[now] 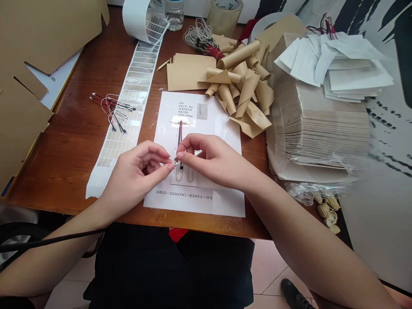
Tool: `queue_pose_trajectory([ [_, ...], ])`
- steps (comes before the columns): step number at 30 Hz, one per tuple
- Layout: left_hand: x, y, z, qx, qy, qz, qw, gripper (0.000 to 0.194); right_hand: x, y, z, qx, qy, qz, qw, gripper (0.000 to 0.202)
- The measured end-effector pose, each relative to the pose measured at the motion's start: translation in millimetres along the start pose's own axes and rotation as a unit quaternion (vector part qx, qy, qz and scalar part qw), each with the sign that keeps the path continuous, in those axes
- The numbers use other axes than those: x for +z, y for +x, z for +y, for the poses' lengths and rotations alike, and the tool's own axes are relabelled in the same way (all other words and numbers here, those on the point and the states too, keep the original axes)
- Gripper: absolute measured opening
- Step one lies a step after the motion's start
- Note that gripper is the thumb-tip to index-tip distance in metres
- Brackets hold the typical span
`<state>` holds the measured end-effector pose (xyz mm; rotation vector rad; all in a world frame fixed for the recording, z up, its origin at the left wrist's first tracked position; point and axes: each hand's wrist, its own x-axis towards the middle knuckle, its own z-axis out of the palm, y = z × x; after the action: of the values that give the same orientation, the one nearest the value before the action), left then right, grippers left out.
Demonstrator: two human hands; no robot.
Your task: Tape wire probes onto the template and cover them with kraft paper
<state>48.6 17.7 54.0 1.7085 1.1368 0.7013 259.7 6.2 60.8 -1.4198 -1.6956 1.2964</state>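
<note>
1. Across the brown wooden desk (74, 150), I see a cardboard box (48, 34) on the left and a strip of labels (141, 73) running from its roll (133, 19) toward the near edge. A few wire harnesses (112, 107) with red, black and white leads lie over that strip.
2. At the back, my view takes in a plastic bottle (174, 16), a thick tape roll (222, 21) and a bundle of white wires (199, 36). Curled kraft paper pieces (238, 77) are heaped beside flat kraft sheets (189, 71).
3. To the right stands a plastic-wrapped stack of card (325, 137), topped with white paper pieces (354, 64); nutshells (328, 212) lie near it. Below the desk I make out a tiled floor (267, 270) and a dark shoe (294, 294).
4. Both forearms reach in from the near side. The left hand (138, 171) pinches with thumb and index finger, its other fingers curled; the right hand (212, 161) bends inward in a similar pinch, their fingertips nearly meeting.
5. Between those fingertips, over the printed sheet (225, 128), both hands grip a small pale piece (175, 162). It looks shiny, but the fingers hide most of it from me.
6. Red and dark leads (180, 133) show just beside the right fingertips; I cannot tell whether they join that piece.
</note>
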Motion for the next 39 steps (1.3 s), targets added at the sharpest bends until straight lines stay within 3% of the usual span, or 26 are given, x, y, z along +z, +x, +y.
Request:
queue_pose_trajectory([
  [6, 0.7, -0.9, -0.6, 0.005, -0.011, -0.009, 1.0, 0.023, 0.1, 1.1, 3.7, -0.039, -0.04, 0.016, 0.998, 0.019],
  [11, 1.7, -4.1, -3.7, 0.057, 0.085, 0.025, 0.994, 0.022, 1.7, 4.3, 8.2, -0.071, -0.094, 0.023, 0.993, 0.019],
  [15, 1.4, -6.5, -8.7, 0.161, 0.247, 0.013, 0.955, 0.013, -3.0, 6.2, 9.4, -0.057, -0.123, 0.03, 0.99, 0.021],
  [18, 2.3, -7.8, -13.0, 0.221, 0.321, -0.006, 0.921, 0.019, -5.8, 7.8, 9.9, -0.03, -0.147, 0.011, 0.989, 0.019],
  [22, 4.7, -8.4, -18.1, 0.248, 0.335, -0.013, 0.909, 0.024, -6.2, 8.6, 9.4, -0.006, -0.186, 0.031, 0.982, 0.017],
  [27, 5.8, -9.0, -20.2, 0.282, 0.363, -0.005, 0.888, 0.026, -7.0, 5.5, 2.7, -0.033, -0.196, 0.018, 0.98, 0.013],
  [35, 9.1, -10.4, -15.7, 0.353, 0.485, 0.029, 0.799, 0.025, -0.6, 10.4, -2.8, 0.0, -0.258, -0.04, 0.965, 0.019],
  [39, 10.3, -10.9, -15.0, 0.366, 0.466, 0.052, 0.803, 0.021, 3.2, 12.4, -3.0, 0.018, -0.293, -0.05, 0.955, 0.015],
])
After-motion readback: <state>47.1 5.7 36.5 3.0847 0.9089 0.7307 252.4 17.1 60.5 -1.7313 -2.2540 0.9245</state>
